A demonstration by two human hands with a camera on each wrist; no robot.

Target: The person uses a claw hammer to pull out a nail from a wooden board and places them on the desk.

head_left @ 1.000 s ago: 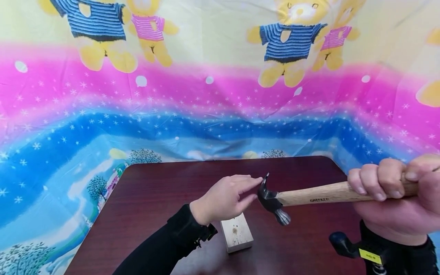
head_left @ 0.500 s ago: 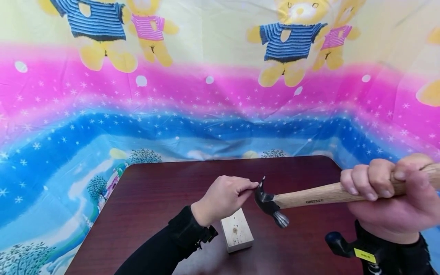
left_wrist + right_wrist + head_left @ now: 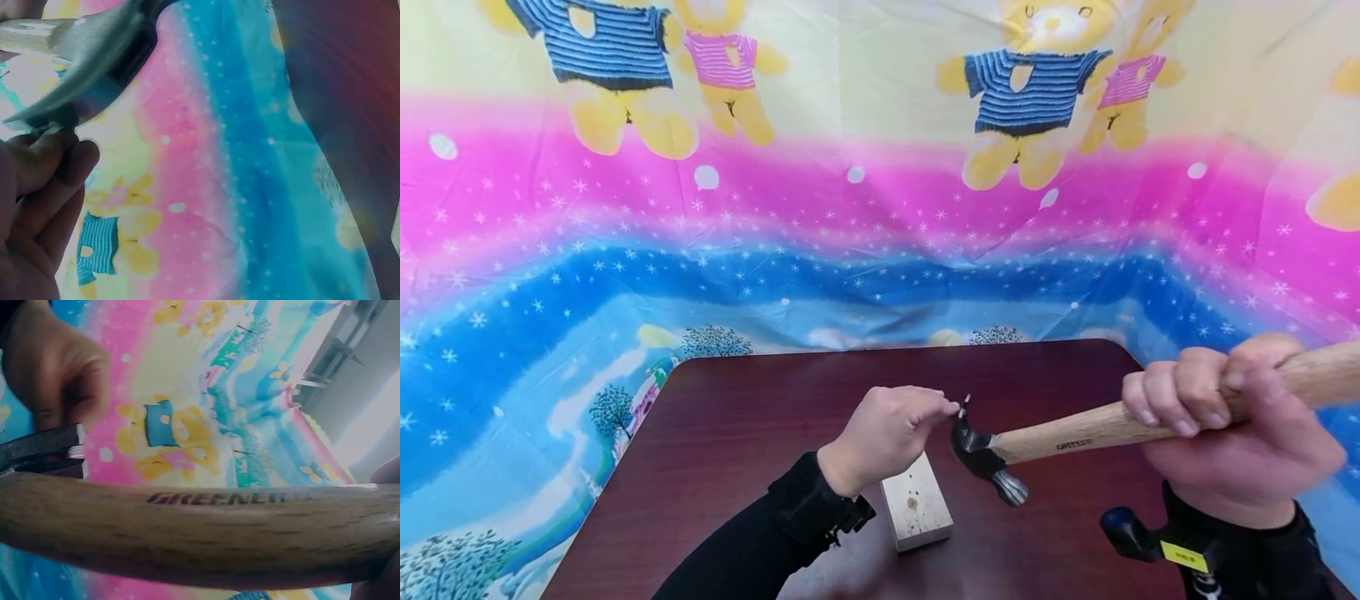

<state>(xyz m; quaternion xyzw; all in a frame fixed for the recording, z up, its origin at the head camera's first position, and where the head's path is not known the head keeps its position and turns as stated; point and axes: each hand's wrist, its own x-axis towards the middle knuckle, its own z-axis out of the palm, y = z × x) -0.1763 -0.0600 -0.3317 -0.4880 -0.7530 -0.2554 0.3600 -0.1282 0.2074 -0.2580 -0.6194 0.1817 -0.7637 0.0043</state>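
Observation:
My right hand [image 3: 1232, 425] grips the wooden handle of a claw hammer [image 3: 1090, 427] and holds it over the table. Its black head points left, with the claw up and the bright striking face down. My left hand [image 3: 883, 433] reaches to the claw. In the left wrist view its thumb and forefinger pinch a small dark nail-like piece [image 3: 61, 117] at the claw's edge; the fingertips cover most of it, so I cannot tell its exact kind. Below the left hand, a pale wood block [image 3: 917, 504] with several small holes lies on the table, its far end partly covered.
The dark red-brown table [image 3: 760, 400] has rounded far corners. Behind and beside it hangs a bright cloth [image 3: 865, 208] printed with bears and snowflakes. Black camera mounts sit on both wrists, the right one [image 3: 1138, 537] sticking out to the left.
The left thumb and forefinger, spread apart beside the claw before, have closed together at its tip. The right hand and hammer have moved left and the head slightly down. The block has stayed put.

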